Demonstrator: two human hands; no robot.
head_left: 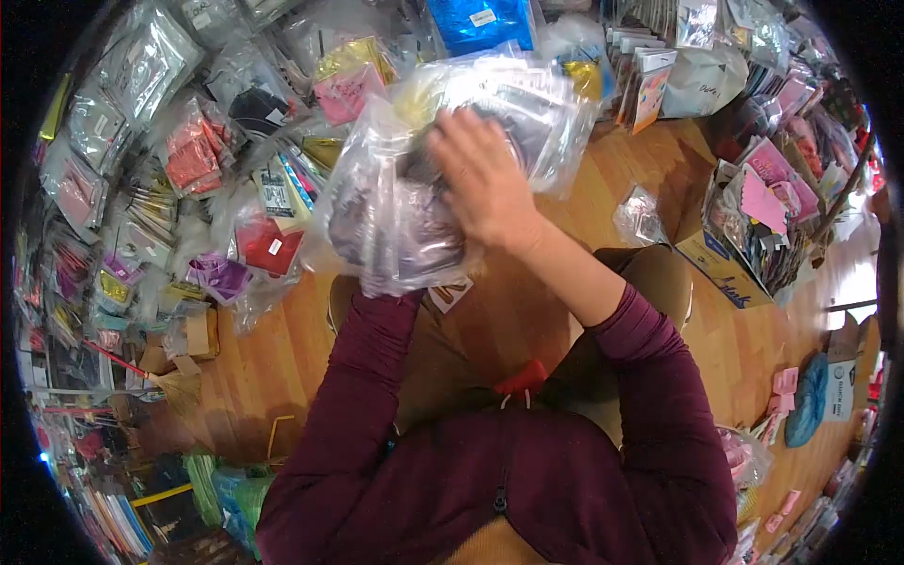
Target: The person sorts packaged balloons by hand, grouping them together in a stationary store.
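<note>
A large bundle of clear plastic packets (405, 221) with dark contents is held up in front of my body, over the wooden floor. My right hand (482, 177) lies on its right part, palm down, fingers stretched out and slightly blurred. The left sleeve reaches up to the bundle's lower edge, and my left hand is hidden behind or under the plastic. Bright glare covers the upper part of the packets.
Piles of bagged goods line the left and top. A blue packet (482, 24) lies beyond the bundle. At the right stands an open cardboard box (723, 268) of packets. A straw broom (177, 384) lies at the lower left.
</note>
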